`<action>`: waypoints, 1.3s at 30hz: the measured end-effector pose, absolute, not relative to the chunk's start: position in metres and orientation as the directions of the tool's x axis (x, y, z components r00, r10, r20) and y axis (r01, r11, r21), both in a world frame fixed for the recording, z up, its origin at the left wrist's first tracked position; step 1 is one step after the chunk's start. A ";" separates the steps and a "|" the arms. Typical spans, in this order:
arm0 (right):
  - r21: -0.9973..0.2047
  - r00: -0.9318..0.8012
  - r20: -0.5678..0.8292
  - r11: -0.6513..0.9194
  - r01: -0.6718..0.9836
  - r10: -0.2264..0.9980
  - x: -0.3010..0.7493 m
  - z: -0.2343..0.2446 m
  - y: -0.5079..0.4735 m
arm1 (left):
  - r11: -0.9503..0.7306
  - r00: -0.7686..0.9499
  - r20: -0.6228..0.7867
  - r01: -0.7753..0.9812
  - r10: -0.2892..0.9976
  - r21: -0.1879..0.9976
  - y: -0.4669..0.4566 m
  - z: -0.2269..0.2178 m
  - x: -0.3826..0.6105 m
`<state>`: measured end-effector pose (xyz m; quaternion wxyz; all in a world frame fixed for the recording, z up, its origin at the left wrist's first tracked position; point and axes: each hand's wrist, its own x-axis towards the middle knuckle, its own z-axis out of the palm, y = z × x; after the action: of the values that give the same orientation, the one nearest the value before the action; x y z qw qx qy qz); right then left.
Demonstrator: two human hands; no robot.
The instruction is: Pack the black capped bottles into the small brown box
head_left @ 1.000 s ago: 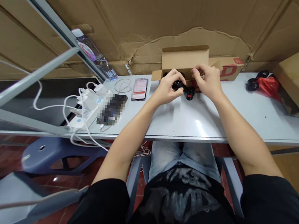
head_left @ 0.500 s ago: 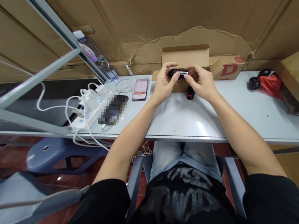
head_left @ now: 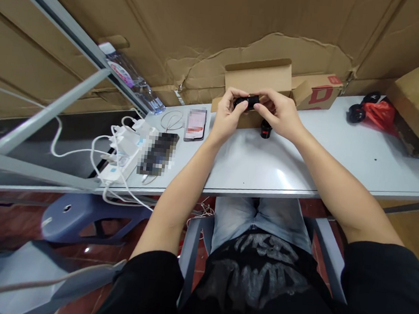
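Silver section seen half a second ago no longer shows; black cylinder (head_left: pixel 252 102) now looks all black. Left hand (head_left: pixel 229 112) curled closed around its left end; right hand (head_left: pixel 277 115) partly curled, thumb and fingers at right end. Cylinder sits before open cardboard box (head_left: pixel 257 75), above bench (head_left: pixel 253 166). Long axis near level, left to right, right end toward right fingertips.

The person wears a black short-sleeved T-shirt (head_left: pixel 214 300) with pale grey, brush-like lettering (head_left: pixel 257 280) across the front (two uneven rows, hard to read) and light blue denim jeans (head_left: pixel 232 223), faded whitish at the thighs.
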<state>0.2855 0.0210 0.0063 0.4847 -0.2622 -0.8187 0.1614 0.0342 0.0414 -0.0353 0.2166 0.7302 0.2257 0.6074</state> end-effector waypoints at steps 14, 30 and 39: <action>-0.560 -0.320 0.753 0.815 0.146 0.575 0.280 0.008 0.023 | -0.862 0.176 0.845 0.138 0.505 0.487 0.037 -0.020 0.028; -0.499 -0.342 0.766 0.839 0.216 0.544 0.289 0.006 0.034 | -0.812 0.375 0.762 0.484 0.528 0.325 0.017 -0.019 0.028; -0.518 -0.321 0.748 0.814 0.265 0.581 0.290 0.014 0.026 | -0.828 0.256 0.801 0.327 0.541 0.455 0.007 -0.006 0.037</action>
<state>0.2901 0.0263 0.0143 0.5193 -0.2648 -0.7982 0.1521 0.0373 0.0070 -0.0057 0.0981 0.7862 0.2760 0.5441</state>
